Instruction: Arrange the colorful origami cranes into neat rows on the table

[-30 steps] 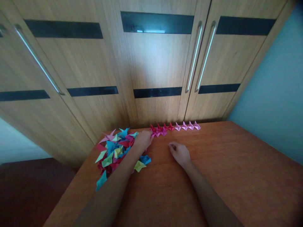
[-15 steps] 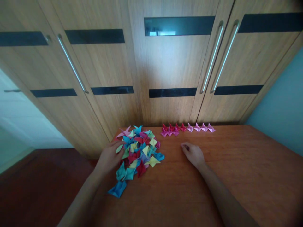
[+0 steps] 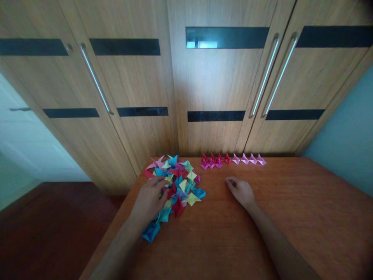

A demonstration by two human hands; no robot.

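Reddish-brown wood makes up the table [image 3: 291, 217], seen from above by the person sitting at it. Both bare forearms reach forward onto the surface.

The left hand [image 3: 150, 199] lies palm down on the near left part of a heap of folded paper pieces [image 3: 177, 181]. Its fingers [image 3: 161, 182] are spread loosely over the pieces and touch them; whether any piece is pinched between them cannot be told. The heap sits at the far left of the table and mixes blue, teal, yellow, green, red and pink pieces, all small with pointed corners. One blue piece [image 3: 150, 231] lies at the near edge of the heap, just beside the left wrist.

The right hand [image 3: 241, 189] rests on the bare wood, well apart from the heap, loosely curled with the fingertips [image 3: 230, 181] tucked down toward the table. It holds nothing that can be seen.

Along the far edge of the table runs a neat row of folded pieces [image 3: 232, 160], touching one another: magenta and red ones at the left end, pale pink ones at the right.

Behind the table stand wooden wardrobe doors [image 3: 215, 89] with dark horizontal strips and long metal handles [image 3: 264, 77]. A pale blue wall [image 3: 346, 132] is at the right.
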